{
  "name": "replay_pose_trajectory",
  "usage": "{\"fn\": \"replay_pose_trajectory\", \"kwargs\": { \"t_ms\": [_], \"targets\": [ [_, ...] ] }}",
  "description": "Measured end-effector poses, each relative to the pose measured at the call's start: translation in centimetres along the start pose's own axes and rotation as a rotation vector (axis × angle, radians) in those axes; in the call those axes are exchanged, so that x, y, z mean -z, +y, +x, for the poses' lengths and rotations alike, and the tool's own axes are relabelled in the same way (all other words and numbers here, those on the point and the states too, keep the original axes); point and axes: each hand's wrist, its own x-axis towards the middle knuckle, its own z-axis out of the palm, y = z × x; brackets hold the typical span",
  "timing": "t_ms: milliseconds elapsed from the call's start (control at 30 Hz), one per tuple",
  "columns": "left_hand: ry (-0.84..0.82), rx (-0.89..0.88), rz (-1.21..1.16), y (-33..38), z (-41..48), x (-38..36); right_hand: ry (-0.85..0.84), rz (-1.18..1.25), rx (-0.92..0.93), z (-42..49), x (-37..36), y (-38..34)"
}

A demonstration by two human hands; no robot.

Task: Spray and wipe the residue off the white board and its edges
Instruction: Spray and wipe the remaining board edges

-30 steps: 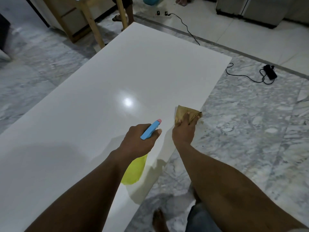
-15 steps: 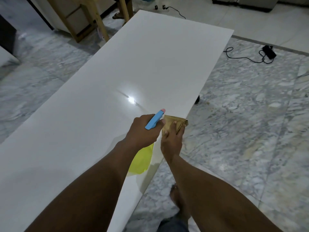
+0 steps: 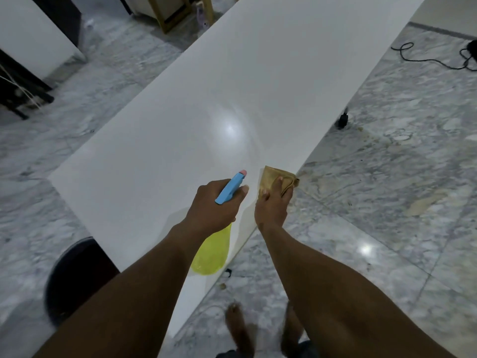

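You stand over a long white board (image 3: 206,99) lying flat, raised above a grey marble floor (image 3: 387,164); your left hand (image 3: 216,205) grips a spray bottle (image 3: 211,254), yellow-green with a blue trigger head and pink nozzle, held over the board's near right part; just beside it, not touching, your right hand (image 3: 272,205) presses a tan cloth (image 3: 273,177) on the board's right edge, outer fingers curled over the rim with the cloth; brownish stains mark the floor beside that edge; your bare feet (image 3: 238,329) show below; a black cable (image 3: 426,58) lies far right.
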Motion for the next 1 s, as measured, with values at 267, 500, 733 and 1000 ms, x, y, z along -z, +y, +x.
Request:
{"fn": "replay_pose_trajectory", "kwargs": {
  "t_ms": [267, 500, 733, 1000],
  "targets": [
    [0.025, -0.018, 0.009, -8.3, -7.4, 4.0, 0.016, -0.004, 0.001, -10.7, -4.0, 0.9],
    [-0.007, -0.106, 0.004, -19.2, -16.6, 9.0, 0.095, 0.041, -0.025, -23.2, -10.5, 2.4],
    [0.005, -0.078, 0.005, -32.1, -24.8, 13.9, 0.117, 0.124, -0.024, -35.1, -15.6, 3.6],
    [0.014, -0.079, -0.036, -37.6, -29.7, 16.8, 0.004, 0.006, 0.021, -45.2, -18.0, 5.3]
  ]
}}
